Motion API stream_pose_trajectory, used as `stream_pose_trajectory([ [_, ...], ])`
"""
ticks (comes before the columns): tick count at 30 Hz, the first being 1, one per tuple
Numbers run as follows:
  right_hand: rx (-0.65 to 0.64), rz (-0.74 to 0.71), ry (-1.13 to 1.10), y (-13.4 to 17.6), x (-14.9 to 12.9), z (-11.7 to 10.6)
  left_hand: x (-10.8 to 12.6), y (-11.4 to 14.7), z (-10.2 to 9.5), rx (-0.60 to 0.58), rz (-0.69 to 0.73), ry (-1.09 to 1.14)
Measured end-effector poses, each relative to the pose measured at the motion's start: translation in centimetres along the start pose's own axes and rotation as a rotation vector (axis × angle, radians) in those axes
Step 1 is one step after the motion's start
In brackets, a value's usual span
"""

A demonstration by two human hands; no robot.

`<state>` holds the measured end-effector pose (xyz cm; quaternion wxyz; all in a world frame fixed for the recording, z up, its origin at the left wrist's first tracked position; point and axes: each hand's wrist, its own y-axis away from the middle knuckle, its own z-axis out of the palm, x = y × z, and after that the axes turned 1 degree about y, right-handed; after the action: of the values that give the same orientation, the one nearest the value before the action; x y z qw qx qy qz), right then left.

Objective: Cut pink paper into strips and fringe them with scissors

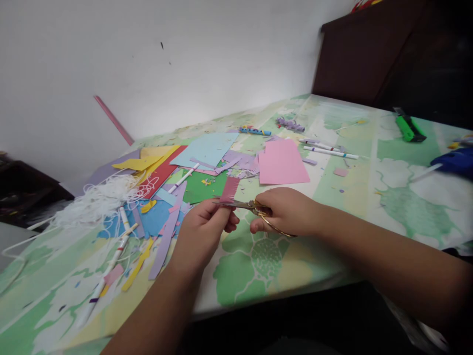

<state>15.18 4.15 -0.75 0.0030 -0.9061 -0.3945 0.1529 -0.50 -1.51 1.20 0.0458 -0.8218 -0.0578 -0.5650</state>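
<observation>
Near the front of the table, my left hand [205, 229] is closed on the lower end of a dark pink paper strip [230, 188]. Short cuts like a fringe run along the strip's right edge. My right hand [286, 211] has its fingers through the gold handles of a pair of scissors [251, 206]. The scissor blades point left and lie across the strip, just above my left thumb. How far apart the blades are is hard to see. A green paper sheet [203, 186] lies behind the strip.
Pink sheets [284, 162], a light blue sheet [207, 149] and scraps cover the middle. Tangled white string [107, 199] lies left among markers [107, 276]. Further right are white markers [330, 152], a green cutter [410, 128] and a dark blue object [454, 161]. A wall closes the back.
</observation>
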Motion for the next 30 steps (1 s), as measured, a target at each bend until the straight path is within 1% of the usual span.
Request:
stream_pose_trajectory([
  [7,-0.020,-0.020,0.001,-0.04,-0.01,0.00,0.15,0.02,0.04,0.039,0.003,-0.041],
  [13,0.013,0.033,0.028,-0.29,0.18,0.04,-0.29,-0.04,0.09,0.052,-0.023,0.061],
  [16,0.018,0.045,0.009,-0.31,0.30,-0.05,-0.58,0.04,0.11,0.063,-0.004,0.087],
  [22,-0.006,0.045,-0.007,-0.09,0.12,-0.28,-0.27,0.21,-0.01,0.110,0.029,0.054],
  [27,-0.012,0.025,-0.013,-0.01,-0.06,-0.25,0.14,0.31,-0.01,0.079,0.003,-0.009],
  [30,-0.011,0.014,-0.026,-0.03,-0.01,-0.23,0.21,0.37,0.05,0.085,-0.016,-0.028],
])
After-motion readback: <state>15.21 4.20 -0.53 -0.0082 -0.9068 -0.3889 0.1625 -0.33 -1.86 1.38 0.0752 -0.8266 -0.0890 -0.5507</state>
